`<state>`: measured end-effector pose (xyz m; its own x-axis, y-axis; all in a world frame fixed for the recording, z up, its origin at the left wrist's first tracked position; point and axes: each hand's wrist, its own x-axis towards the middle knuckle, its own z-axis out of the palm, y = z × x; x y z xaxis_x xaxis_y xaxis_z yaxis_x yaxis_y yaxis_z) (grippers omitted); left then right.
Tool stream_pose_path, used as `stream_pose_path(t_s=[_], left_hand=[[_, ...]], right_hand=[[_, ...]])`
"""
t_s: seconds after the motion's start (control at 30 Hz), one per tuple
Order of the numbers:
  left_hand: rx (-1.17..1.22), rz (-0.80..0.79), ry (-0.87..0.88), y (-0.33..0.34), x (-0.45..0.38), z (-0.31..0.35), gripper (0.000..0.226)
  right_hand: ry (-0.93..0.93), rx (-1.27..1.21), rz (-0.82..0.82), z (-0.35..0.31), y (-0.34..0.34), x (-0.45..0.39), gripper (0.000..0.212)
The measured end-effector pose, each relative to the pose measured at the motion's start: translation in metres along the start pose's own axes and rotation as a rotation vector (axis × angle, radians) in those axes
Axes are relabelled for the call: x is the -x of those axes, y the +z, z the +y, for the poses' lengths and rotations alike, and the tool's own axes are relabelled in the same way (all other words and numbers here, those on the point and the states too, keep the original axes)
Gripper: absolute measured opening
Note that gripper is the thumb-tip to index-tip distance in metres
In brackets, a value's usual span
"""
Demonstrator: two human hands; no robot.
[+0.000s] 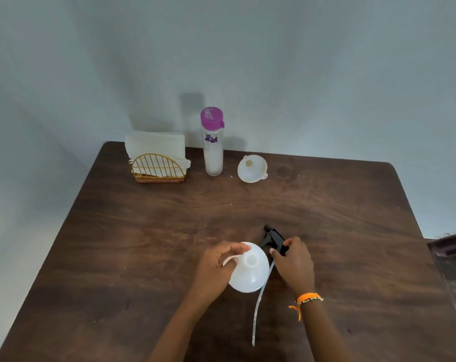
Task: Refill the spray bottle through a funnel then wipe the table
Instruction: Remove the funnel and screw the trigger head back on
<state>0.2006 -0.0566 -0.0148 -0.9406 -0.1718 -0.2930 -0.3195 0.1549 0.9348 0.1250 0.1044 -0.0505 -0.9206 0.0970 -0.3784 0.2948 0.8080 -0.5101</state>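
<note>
A white spray bottle [250, 270] stands near the table's front middle with its neck uncovered. My left hand [219, 265] grips its left side. My right hand [293, 262] holds the black spray head [272, 237] just right of the bottle. The head's clear dip tube [258, 307] trails down toward the front edge. A white funnel [252, 168] lies on the table at the back. To its left stands a clear bottle with a purple lid [212, 142], partly filled with white liquid. White paper napkins [156, 147] sit in a gold wire holder [157, 168] at the back left.
The dark wooden table [143, 231] is pushed against a pale wall. A dark piece of furniture [451, 246] pokes in past the table's right edge. An orange band [306, 300] is on my right wrist.
</note>
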Motion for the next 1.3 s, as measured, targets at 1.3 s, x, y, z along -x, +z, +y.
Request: stream_pose_path(t_s=[1.3], left_hand=[[-0.018, -0.109, 0.141, 0.007, 0.012, -0.005, 0.023]], right_hand=[[-0.461, -1.025, 0.049, -0.075, -0.120, 0.081, 0.036]])
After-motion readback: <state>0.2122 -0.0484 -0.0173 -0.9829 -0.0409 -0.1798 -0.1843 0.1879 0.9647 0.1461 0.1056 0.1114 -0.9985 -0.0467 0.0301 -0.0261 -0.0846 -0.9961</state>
